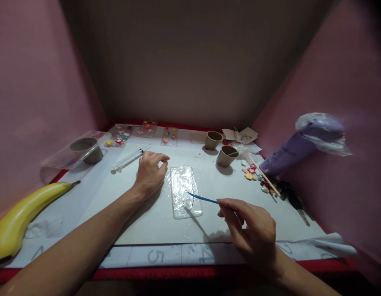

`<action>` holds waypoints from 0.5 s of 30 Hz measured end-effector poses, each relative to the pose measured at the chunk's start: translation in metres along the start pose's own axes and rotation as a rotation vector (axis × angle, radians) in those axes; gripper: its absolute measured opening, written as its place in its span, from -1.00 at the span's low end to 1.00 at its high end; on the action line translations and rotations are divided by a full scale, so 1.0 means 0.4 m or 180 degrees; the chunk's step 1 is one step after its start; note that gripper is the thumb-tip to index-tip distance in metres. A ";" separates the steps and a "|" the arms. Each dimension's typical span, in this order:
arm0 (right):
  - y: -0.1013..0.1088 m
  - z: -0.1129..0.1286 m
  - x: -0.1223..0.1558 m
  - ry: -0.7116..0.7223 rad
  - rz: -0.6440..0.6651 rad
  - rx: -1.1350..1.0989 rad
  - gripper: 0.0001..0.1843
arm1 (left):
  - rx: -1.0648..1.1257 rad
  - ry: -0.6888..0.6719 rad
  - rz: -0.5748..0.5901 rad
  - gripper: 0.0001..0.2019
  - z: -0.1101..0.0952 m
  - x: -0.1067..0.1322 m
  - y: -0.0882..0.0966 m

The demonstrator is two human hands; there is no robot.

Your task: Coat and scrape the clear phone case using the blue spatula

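A clear phone case (186, 192) lies in the middle of the white board, its inside covered with a glossy, wet-looking clear layer. My right hand (250, 226) pinches a thin blue pointed stick (205, 199) between thumb and fingers. The stick's tip is over the case, and whether it touches the layer I cannot tell. Left of the case, my left hand (151, 170) rests on the board, fingers loosely bent, thumb apart from the index finger, nothing visible in it. Just behind that hand lies a clear syringe (128, 161).
Two brown cups (226, 156) stand at the back right, near small charms (250, 172), a wooden stick (264, 175) and a plastic-topped purple roll (289, 152). Decorated cases (169, 136) line the back. At left are a grey cup (93, 151), a clear container (76, 153) and a banana (26, 216).
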State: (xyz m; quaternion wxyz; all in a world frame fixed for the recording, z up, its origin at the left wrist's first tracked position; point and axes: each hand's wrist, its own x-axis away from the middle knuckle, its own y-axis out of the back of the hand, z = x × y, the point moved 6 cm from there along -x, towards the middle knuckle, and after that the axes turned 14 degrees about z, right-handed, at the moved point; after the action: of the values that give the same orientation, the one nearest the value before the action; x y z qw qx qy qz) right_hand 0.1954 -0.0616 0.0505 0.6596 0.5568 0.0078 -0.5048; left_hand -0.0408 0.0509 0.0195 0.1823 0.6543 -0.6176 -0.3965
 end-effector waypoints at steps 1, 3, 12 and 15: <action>0.000 0.000 0.001 -0.0009 -0.0002 -0.0012 -0.74 | -0.0001 0.0002 -0.0002 -0.83 0.000 0.000 0.000; -0.004 -0.002 0.005 -0.0037 0.0037 -0.0072 -0.73 | -0.0004 0.0007 -0.0004 -0.83 0.000 0.000 -0.001; -0.041 -0.028 0.049 -0.0916 0.0105 -0.1215 -0.85 | -0.0064 -0.0052 -0.0034 -0.84 -0.002 0.000 -0.001; -0.068 -0.030 0.055 -0.1321 0.0253 -0.1767 -0.91 | -0.0075 -0.0042 -0.0021 -0.83 -0.002 0.000 -0.001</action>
State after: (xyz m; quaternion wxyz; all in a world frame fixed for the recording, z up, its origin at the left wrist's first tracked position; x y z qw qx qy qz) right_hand 0.1945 -0.0636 0.0134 0.7925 0.2417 -0.0111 -0.5598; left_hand -0.0400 0.0510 0.0196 0.1846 0.6515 -0.6119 -0.4087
